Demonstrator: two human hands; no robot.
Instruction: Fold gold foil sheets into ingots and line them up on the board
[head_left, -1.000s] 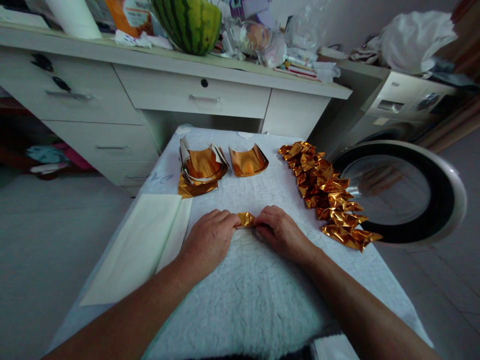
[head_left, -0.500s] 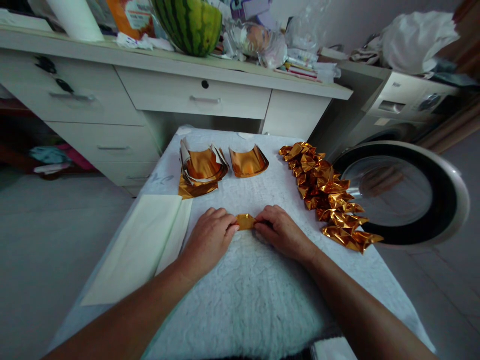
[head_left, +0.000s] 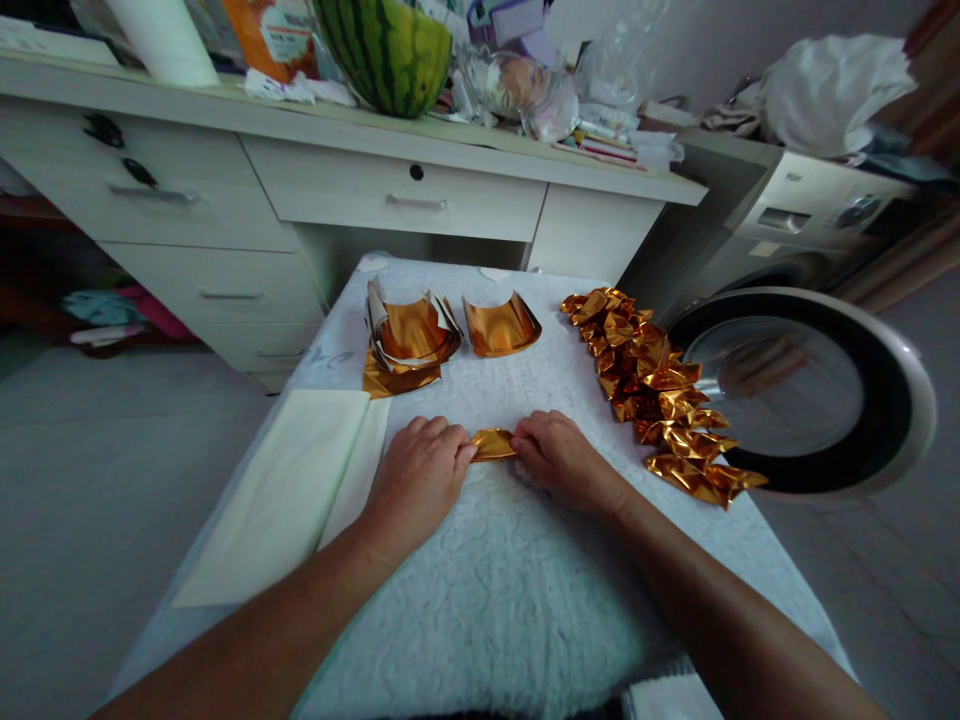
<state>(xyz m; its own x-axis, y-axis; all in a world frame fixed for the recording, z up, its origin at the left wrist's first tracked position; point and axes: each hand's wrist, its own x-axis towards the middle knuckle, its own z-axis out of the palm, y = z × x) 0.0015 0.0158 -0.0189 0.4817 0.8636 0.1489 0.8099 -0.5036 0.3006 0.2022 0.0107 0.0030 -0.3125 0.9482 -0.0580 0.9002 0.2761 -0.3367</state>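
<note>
Hands (head_left: 422,468) pinch foil strip (head_left: 493,445) at either end, hiding both tips; watermelon (head_left: 386,60) cropped above.

A pale cloth (head_left: 487,590) covers the worktop (head_left: 570,640). On it lie a stack of curled gold sheets (head_left: 412,335), a single curled sheet (head_left: 502,325) just beside, folded gold pieces (head_left: 654,385) along the right edge (packed in a row, touching), and off-white paper (head_left: 281,485) at the left.
</note>
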